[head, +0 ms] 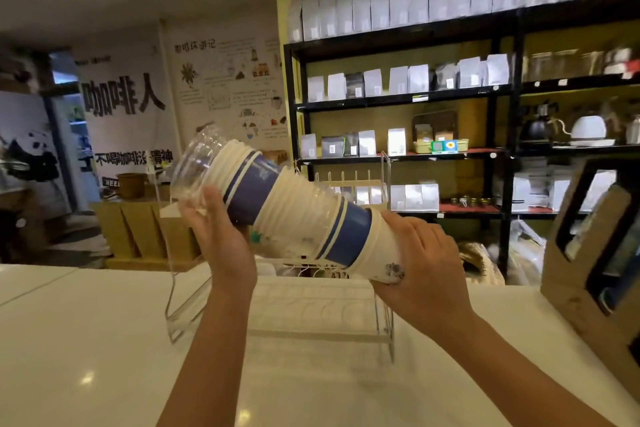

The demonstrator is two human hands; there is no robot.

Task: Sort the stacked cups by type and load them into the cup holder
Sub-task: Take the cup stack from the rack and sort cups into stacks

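The fingers of the left hand (216, 236) are curled up round the clear plastic cups (195, 166) at the upper left end of a long stack of cups (294, 208), holding that end from below. The fingers of the right hand (420, 260) wrap over the lower right end of the stack, gripping the white paper cups (381, 246) there, with the thumb side toward the camera. The stack is held in the air, tilted so that it slopes down from upper left to lower right, above the tabletop (86, 340). It mixes kinds: clear cups at the left end, then white ribbed rims and two blue-banded cups (346, 236) further along.

Directly under and behind the stack stands the cup holder (311, 315), a clear acrylic rack with white dividers, resting on the white tabletop. A brown cardboard stand (581, 274) sits at the right edge of the tabletop. Behind, black shelves (502, 94) carry white bags (398, 80) and kettles (588, 128), and posters (124, 104) with large printed characters cover the wall on the left.
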